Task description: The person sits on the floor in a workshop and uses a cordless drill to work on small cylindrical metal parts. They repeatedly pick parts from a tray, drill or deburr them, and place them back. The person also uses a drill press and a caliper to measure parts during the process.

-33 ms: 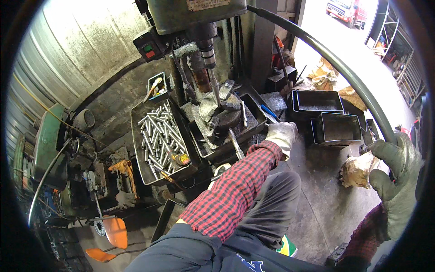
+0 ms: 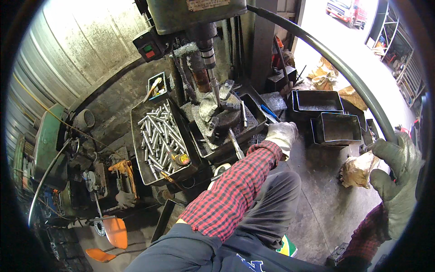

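Note:
My right hand (image 2: 401, 179), in a grey glove, is closed at the end of the long black lever (image 2: 337, 56) that curves down from the drill press (image 2: 197, 16). My left hand (image 2: 281, 137), in a pale glove, is curled in by the press table's right front corner; its fingers are mostly hidden. A blue-handled tool (image 2: 269, 112) lies against its far side, and I cannot tell whether it is gripped. Below the spindle, the drill bit (image 2: 214, 86) points down into a round jawed chuck (image 2: 222, 109) strewn with metal shavings. A metal bar (image 2: 236, 144) sticks out toward me.
Left of the press stands a tray (image 2: 136, 131) full of short metal rods (image 2: 158, 138), a tape measure (image 2: 182, 159) on top. A small box (image 2: 157, 86) sits behind it. Black bins (image 2: 340, 128) and a pale sack (image 2: 361, 170) are on the right floor. Another machine (image 2: 50, 145) stands far left.

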